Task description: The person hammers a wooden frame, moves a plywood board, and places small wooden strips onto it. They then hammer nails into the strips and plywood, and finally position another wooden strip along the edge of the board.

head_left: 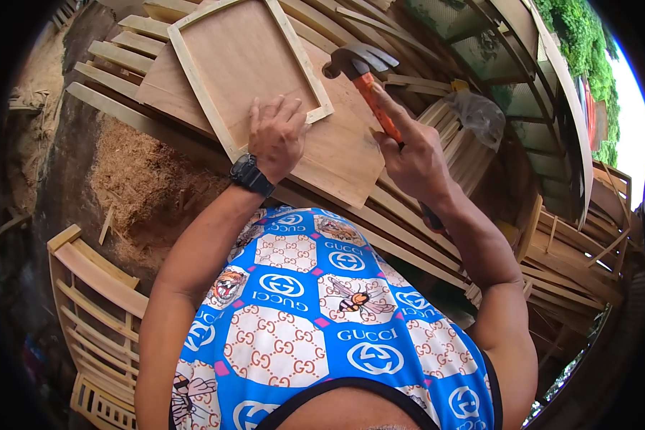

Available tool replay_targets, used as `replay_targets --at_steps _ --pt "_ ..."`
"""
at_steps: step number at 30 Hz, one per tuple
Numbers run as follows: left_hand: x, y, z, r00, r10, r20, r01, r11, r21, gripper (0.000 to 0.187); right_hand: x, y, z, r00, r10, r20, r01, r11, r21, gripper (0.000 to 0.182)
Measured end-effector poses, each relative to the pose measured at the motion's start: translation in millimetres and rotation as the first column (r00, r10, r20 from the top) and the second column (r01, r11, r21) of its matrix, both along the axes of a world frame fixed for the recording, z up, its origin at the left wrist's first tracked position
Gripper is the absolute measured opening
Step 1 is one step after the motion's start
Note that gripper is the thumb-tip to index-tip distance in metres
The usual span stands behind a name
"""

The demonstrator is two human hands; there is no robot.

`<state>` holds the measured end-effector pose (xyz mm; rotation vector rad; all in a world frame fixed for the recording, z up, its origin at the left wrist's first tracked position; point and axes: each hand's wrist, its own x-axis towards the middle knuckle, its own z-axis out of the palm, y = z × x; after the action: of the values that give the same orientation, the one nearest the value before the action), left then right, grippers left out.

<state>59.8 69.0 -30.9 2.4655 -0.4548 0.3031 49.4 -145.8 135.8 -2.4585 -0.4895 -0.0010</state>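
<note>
A rectangular wooden frame (pixel 195 84) lies on a plywood sheet (pixel 347 161), with a flat panel inside its rails. My left hand (pixel 276 136), a black watch on its wrist, grips the frame's near rail; its fingers are bent over the wood. To the right, my right hand (pixel 417 154) is wrapped around the orange handle of a claw hammer (pixel 365 63). The hammer's dark metal head is raised, pointing up and away, just right of the frame's edge. The lower end of the handle sticks out below my palm.
Long wooden slats (pixel 111 107) run beneath the plywood. Wood shavings (pixel 132 172) are heaped on the ground at left. A slatted wooden piece (pixel 97 287) stands at lower left. Clear plastic (pixel 478 118) lies over more slats, and a large ribbed panel (pixel 530 86) leans at right.
</note>
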Motion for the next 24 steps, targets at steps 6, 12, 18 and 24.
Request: replay_targets --at_steps 6,12,18,24 --pt "-0.1 -1.0 -1.5 1.0 0.008 0.023 -0.008 1.0 0.005 0.02 9.4 -3.7 29.5 0.894 -0.121 -0.431 -0.002 0.962 -0.274 0.068" --pt "-2.1 -2.0 1.5 1.0 -0.004 0.012 0.004 1.0 -0.025 0.019 -9.2 -9.2 -6.9 0.917 -0.097 -0.388 0.003 0.971 -0.237 0.067" --pt "2.5 -3.3 -4.0 1.0 0.003 0.031 -0.003 1.0 -0.022 0.019 -19.1 -11.2 -3.5 0.966 -0.13 -0.225 0.103 0.986 -0.128 0.068" --pt "3.9 -1.8 -3.7 0.999 0.008 0.049 -0.008 1.0 -0.006 0.019 -19.8 -29.3 -11.9 0.934 -0.074 -0.351 -0.027 0.961 -0.274 0.08"
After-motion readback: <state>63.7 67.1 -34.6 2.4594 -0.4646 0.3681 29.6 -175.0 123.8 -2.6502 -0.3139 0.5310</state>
